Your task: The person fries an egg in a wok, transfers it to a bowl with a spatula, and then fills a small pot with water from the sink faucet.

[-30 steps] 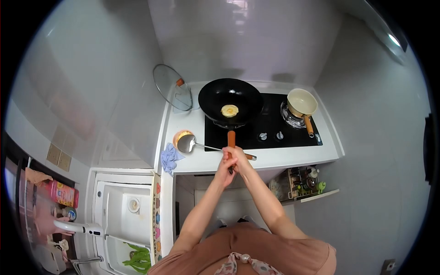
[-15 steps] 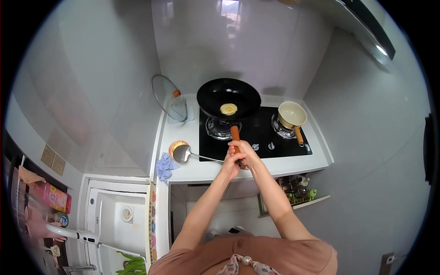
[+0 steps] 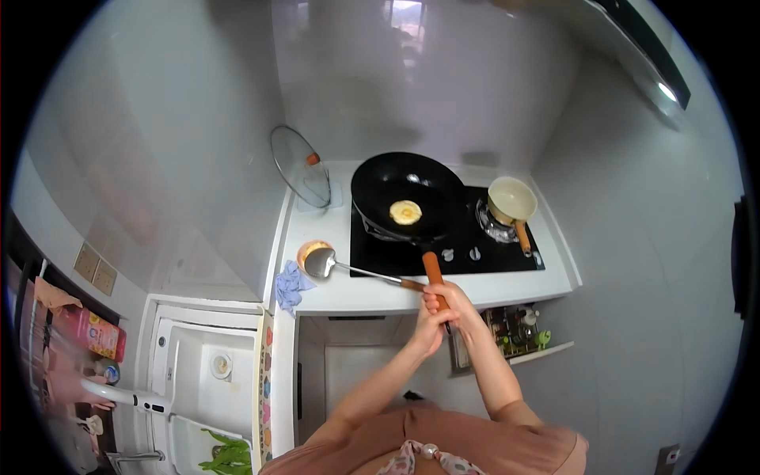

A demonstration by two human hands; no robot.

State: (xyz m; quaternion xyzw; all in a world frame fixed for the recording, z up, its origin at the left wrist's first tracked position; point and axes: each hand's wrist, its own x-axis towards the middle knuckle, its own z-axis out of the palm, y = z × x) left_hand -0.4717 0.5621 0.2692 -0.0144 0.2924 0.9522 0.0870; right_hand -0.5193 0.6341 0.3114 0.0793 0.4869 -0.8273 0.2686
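A black wok (image 3: 380, 170) with a fried egg (image 3: 405, 212) inside is over the left side of the stove. Both my hands are wrapped around its orange-brown handle (image 3: 431, 267): my right hand (image 3: 454, 302) grips higher up, and my left hand (image 3: 429, 331) closes on the lower end, touching the right. Left of my hands, a metal spatula (image 3: 320, 263) lies with its blade across a small orange bowl (image 3: 303, 252). Its brown handle end reaches close to my right hand. Whether the wok touches the burner is hidden beneath it.
A cream saucepan (image 3: 511, 196) stands on the right burner of the black stove (image 3: 467, 237). A glass lid (image 3: 301, 168) leans by the left wall. A blue cloth (image 3: 290, 285) lies near the bowl. Below are an open drawer (image 3: 518, 332) and a sink (image 3: 198, 348) with green leaves (image 3: 227, 455).
My hands have pulled the wok toward me and slightly right, the egg moving with it. The wok now covers more of the left burner. The view has shifted slightly.
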